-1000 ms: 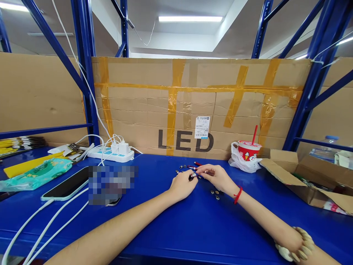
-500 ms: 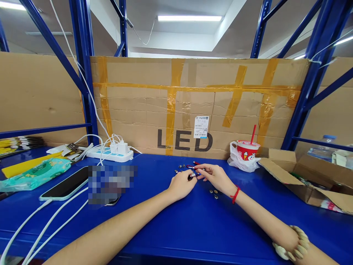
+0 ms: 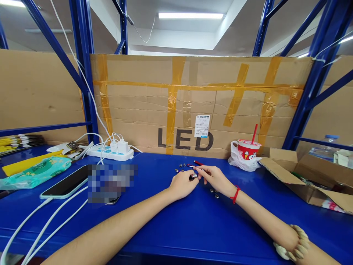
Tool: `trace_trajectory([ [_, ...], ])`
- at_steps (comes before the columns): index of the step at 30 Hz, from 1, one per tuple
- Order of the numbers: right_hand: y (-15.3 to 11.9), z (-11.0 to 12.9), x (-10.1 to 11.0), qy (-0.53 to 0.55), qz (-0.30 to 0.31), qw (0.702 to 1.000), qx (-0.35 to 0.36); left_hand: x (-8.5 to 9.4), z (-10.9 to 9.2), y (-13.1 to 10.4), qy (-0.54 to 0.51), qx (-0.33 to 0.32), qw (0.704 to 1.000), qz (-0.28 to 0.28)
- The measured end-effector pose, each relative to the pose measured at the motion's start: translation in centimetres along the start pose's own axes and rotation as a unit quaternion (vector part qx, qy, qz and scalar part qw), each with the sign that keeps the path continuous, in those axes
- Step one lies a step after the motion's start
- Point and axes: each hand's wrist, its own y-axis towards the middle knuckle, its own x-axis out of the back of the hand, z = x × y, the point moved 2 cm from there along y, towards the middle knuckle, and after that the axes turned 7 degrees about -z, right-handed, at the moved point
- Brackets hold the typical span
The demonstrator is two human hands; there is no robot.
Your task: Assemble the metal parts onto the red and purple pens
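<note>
My left hand [image 3: 182, 184] is closed around a small dark cylinder with a shiny band [image 3: 193, 177], which shows between thumb and fingers. Against it, my right hand [image 3: 217, 179] has its thumb and fingers pinched together; what lies between those fingertips is too small and covered to make out. Just beyond the hands are a slim red tube [image 3: 198, 162] and a second red and silver tube [image 3: 190, 166]. Small round metal pieces, like button cells [image 3: 216, 196], lie below my right hand. More small shiny pieces [image 3: 180, 166] are scattered past my left hand.
On the blue table [image 3: 176, 224], a phone [image 3: 66, 182], white cables and a power strip [image 3: 118, 155] are at left, near a teal packet [image 3: 35, 171]. A red cup [image 3: 248, 151] in a plastic bag and an open carton [image 3: 311, 180] stand right. Cardboard [image 3: 138, 110] closes the back.
Both hands stay together at almost the same spot. The dark cylinder in my left hand is turned slightly, and my right fingers have shifted a little against it. The view has tilted slightly.
</note>
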Motion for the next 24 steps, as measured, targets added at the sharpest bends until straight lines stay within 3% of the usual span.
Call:
trace_trajectory([
  [13, -0.17, -0.28, -0.37, -0.050, 0.030, 0.998, 0.009, 0.25, -0.37, -0.17, -0.006, -0.010, 1.000, 0.018],
  [24, -0.44, 0.06, -0.21, -0.122, 0.013, 0.992, 0.000, -0.04, -0.21, -0.02, 0.037, -0.025, 0.999, 0.014],
])
